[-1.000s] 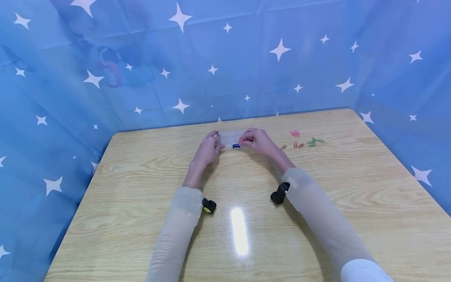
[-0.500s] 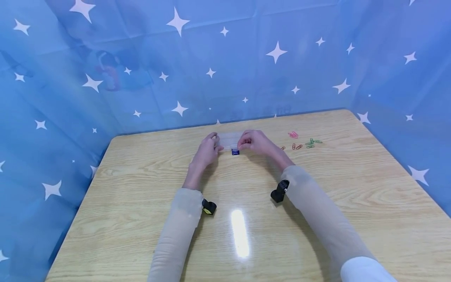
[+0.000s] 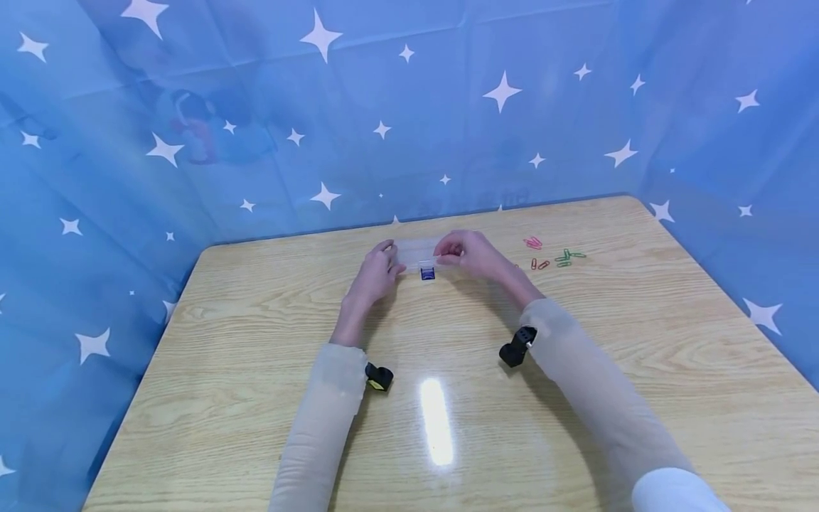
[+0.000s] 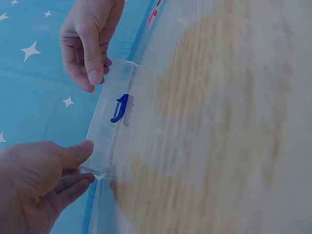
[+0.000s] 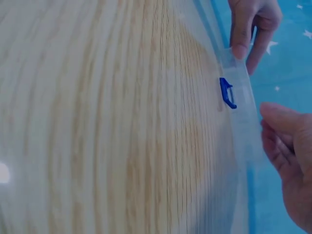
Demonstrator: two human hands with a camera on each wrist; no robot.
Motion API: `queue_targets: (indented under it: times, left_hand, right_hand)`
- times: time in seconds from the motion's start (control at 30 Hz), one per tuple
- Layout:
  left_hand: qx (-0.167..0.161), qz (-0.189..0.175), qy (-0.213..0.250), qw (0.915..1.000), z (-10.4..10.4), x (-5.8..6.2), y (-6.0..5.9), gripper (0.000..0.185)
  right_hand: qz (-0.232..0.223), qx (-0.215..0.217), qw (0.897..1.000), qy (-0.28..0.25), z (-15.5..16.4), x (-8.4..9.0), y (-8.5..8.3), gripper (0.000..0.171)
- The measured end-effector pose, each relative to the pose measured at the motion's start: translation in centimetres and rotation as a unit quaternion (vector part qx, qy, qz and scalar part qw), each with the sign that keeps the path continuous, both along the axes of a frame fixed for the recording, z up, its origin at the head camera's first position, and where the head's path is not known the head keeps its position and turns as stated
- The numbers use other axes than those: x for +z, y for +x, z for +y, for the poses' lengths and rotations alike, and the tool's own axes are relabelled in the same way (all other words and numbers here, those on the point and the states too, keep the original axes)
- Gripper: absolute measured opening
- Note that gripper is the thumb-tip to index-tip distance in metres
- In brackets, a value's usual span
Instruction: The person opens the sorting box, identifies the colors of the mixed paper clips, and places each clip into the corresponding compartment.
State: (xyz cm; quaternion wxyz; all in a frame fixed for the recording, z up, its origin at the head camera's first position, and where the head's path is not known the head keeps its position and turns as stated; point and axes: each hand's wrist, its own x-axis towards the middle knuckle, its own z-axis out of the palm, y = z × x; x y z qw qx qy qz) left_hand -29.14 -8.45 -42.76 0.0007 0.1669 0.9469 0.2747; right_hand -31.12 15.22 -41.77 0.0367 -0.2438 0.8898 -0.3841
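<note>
Clear box (image 3: 414, 250), left hand (image 3: 375, 275) pinching one end between thumb and fingers, right hand (image 3: 475, 254) loosely curled, holding nothing, beside the opposite end, blue latch (image 3: 427, 274) between them

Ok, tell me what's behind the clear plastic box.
In the head view, a strip of wooden table shows behind the clear plastic box, then blue star-patterned cloth. The left hand and right hand cover whatever lies directly behind them.

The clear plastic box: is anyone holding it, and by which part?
The left hand grips the clear plastic box by its left end; whether the right hand touches it cannot be told.
</note>
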Motion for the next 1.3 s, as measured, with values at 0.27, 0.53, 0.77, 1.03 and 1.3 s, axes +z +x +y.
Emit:
queue_targets:
  times: [0.27, 0.53, 0.77, 1.03, 1.3]
  left_hand:
    - [0.001, 0.006, 0.010, 0.9999, -0.6, -0.1, 0.4, 0.051]
    - [0.009, 0.002, 0.046, 0.9989, -1.1, -0.5, 0.5, 0.050]
    - [0.009, 0.012, 0.074, 0.9971, -1.2, -0.4, 0.7, 0.047]
    - [0.031, 0.003, 0.116, 0.9928, -0.9, -0.5, 1.0, 0.047]
    - [0.060, 0.003, 0.168, 0.9839, -0.9, -0.6, 1.1, 0.041]
  right_hand:
    - [0.000, -0.014, 1.000, 0.014, 0.8, 0.0, 0.1, 0.017]
    - [0.007, -0.028, 0.999, 0.022, 1.9, 0.0, 0.1, 0.022]
    - [-0.005, -0.027, 0.999, 0.024, 2.8, -0.2, 0.1, 0.031]
    - [0.005, -0.018, 1.000, 0.012, 3.0, -0.3, 0.1, 0.032]
    - [0.015, -0.023, 0.999, 0.017, 3.0, 0.3, 0.1, 0.031]
